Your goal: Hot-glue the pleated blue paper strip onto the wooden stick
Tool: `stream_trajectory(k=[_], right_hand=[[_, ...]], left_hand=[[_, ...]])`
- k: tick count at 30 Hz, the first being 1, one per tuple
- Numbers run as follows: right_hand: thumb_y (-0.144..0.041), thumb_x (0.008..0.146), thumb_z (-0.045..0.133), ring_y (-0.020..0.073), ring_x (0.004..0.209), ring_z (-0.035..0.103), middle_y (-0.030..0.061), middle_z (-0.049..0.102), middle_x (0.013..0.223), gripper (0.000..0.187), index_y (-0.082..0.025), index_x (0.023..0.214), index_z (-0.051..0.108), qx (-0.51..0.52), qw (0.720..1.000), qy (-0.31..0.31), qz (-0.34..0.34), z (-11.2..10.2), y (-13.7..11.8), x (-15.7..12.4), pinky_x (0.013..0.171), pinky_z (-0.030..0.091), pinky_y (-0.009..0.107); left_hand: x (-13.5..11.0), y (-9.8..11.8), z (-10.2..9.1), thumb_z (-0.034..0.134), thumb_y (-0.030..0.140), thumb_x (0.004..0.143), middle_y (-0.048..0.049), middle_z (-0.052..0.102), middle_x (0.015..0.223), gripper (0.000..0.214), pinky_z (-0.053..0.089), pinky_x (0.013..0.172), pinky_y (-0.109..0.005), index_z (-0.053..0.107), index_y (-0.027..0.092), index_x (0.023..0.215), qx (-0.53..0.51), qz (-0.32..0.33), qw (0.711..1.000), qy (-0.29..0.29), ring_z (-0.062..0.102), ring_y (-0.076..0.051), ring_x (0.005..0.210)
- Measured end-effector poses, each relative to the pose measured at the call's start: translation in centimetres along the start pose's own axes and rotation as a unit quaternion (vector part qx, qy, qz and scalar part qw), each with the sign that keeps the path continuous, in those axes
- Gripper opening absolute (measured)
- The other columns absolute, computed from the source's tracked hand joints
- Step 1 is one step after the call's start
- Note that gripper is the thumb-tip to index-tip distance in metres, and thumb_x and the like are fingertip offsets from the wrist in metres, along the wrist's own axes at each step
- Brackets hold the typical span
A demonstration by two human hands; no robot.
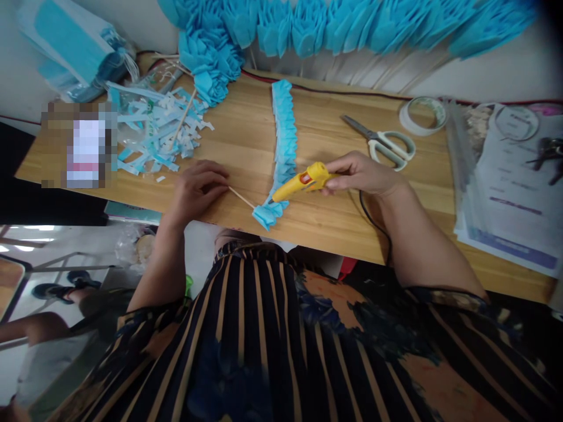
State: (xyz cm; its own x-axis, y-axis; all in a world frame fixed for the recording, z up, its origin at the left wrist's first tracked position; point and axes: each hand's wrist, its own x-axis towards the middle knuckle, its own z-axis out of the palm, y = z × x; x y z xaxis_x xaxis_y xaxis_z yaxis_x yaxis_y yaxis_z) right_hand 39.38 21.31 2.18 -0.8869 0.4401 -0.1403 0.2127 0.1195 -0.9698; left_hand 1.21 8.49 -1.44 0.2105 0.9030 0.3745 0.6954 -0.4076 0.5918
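My right hand (363,174) grips a yellow glue gun (301,183) with its nozzle pointing left at the near end of a long strip of folded blue paper (284,146) lying on the wooden table (325,217). My left hand (197,187) is closed in a pinch on a thin wooden stick (241,198). The stick's far tip reaches the bunched near end of the strip (268,214). A black cord (372,220) runs from the glue gun off the table's front edge.
Scissors (387,142) and a tape roll (423,115) lie at the back right. Plastic sleeves with papers (505,181) cover the right side. Blue and white paper scraps (153,132) pile at the left, and finished blue paper fans (308,26) hang along the wall.
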Motion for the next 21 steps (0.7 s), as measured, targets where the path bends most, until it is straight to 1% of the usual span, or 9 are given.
stream_trajectory(k=[2, 4, 7, 9, 12, 15, 17, 21], right_hand=[[-0.046, 0.086, 0.079, 0.0108, 0.064, 0.060, 0.0032, 0.074, 0.076, 0.037, -0.013, 0.103, 0.079, 0.026, 1.000, 0.011, -0.014, -0.2, 0.2, -0.1, 0.060, 0.047, 0.022], [-0.046, 0.084, 0.081, 0.0099, 0.061, 0.059, 0.0034, 0.075, 0.075, 0.037, -0.012, 0.099, 0.079, 0.065, 0.996, 0.028, -0.044, -0.5, 0.6, -0.3, 0.059, 0.047, 0.021], [-0.048, 0.080, 0.084, 0.0105, 0.060, 0.060, 0.0040, 0.075, 0.073, 0.041, -0.011, 0.096, 0.078, 0.108, 0.990, 0.046, -0.074, -0.9, 1.3, -0.5, 0.058, 0.049, 0.021], [-0.047, 0.078, 0.086, 0.0108, 0.061, 0.062, 0.0041, 0.075, 0.074, 0.042, -0.011, 0.096, 0.078, 0.112, 0.990, 0.050, -0.066, -1.0, 1.5, -0.6, 0.058, 0.050, 0.020], [-0.043, 0.079, 0.087, 0.0094, 0.061, 0.062, 0.0039, 0.077, 0.077, 0.037, -0.012, 0.097, 0.078, 0.103, 0.993, 0.047, -0.046, -1.0, 1.2, -0.6, 0.058, 0.050, 0.018], [-0.040, 0.080, 0.086, 0.0082, 0.060, 0.061, 0.0030, 0.076, 0.077, 0.033, -0.012, 0.098, 0.079, 0.106, 0.992, 0.044, -0.060, -0.9, 0.6, -0.7, 0.056, 0.048, 0.017], [-0.040, 0.081, 0.085, 0.0080, 0.059, 0.060, 0.0025, 0.075, 0.075, 0.033, -0.013, 0.097, 0.079, 0.110, 0.991, 0.049, -0.065, -0.8, 0.3, -0.8, 0.054, 0.047, 0.018], [-0.044, 0.079, 0.086, 0.0094, 0.058, 0.060, 0.0041, 0.076, 0.074, 0.037, -0.012, 0.094, 0.078, 0.106, 0.991, 0.065, -0.048, -0.9, 0.3, -0.8, 0.052, 0.046, 0.019]], left_hand=[[0.0, 0.0, 0.0, 0.067, 0.038, 0.095, -0.0064, 0.075, 0.105, 0.020, 0.053, 0.102, -0.047, 0.072, 0.022, 0.084, 0.000, 0.002, 1.000, 0.003, 0.069, -0.025, 0.107], [0.0, 0.0, 0.0, 0.067, 0.038, 0.095, -0.0065, 0.075, 0.104, 0.020, 0.053, 0.102, -0.047, 0.072, 0.022, 0.084, -0.001, 0.004, 1.000, 0.004, 0.069, -0.025, 0.107], [0.0, 0.0, 0.0, 0.067, 0.040, 0.095, -0.0063, 0.075, 0.104, 0.020, 0.053, 0.101, -0.046, 0.071, 0.023, 0.084, 0.003, -0.002, 1.000, -0.002, 0.068, -0.025, 0.107], [0.0, 0.0, 0.0, 0.066, 0.041, 0.095, -0.0062, 0.075, 0.104, 0.021, 0.053, 0.100, -0.045, 0.070, 0.023, 0.084, 0.005, -0.004, 1.000, -0.004, 0.068, -0.025, 0.107], [0.1, 0.1, 0.0, 0.066, 0.040, 0.095, -0.0066, 0.074, 0.104, 0.021, 0.053, 0.099, -0.046, 0.070, 0.024, 0.083, -0.001, 0.003, 1.000, -0.002, 0.068, -0.025, 0.106], [0.1, 0.1, 0.0, 0.067, 0.040, 0.095, -0.0069, 0.074, 0.104, 0.022, 0.052, 0.100, -0.047, 0.070, 0.023, 0.083, -0.005, 0.006, 1.000, -0.003, 0.068, -0.026, 0.105], [0.1, 0.1, 0.0, 0.066, 0.040, 0.095, -0.0070, 0.074, 0.104, 0.022, 0.052, 0.100, -0.046, 0.071, 0.022, 0.083, -0.005, 0.005, 1.000, -0.002, 0.068, -0.025, 0.105], [0.1, 0.0, 0.0, 0.067, 0.037, 0.095, -0.0067, 0.074, 0.104, 0.019, 0.053, 0.100, -0.045, 0.072, 0.022, 0.083, -0.011, 0.012, 1.000, 0.003, 0.068, -0.025, 0.105]])
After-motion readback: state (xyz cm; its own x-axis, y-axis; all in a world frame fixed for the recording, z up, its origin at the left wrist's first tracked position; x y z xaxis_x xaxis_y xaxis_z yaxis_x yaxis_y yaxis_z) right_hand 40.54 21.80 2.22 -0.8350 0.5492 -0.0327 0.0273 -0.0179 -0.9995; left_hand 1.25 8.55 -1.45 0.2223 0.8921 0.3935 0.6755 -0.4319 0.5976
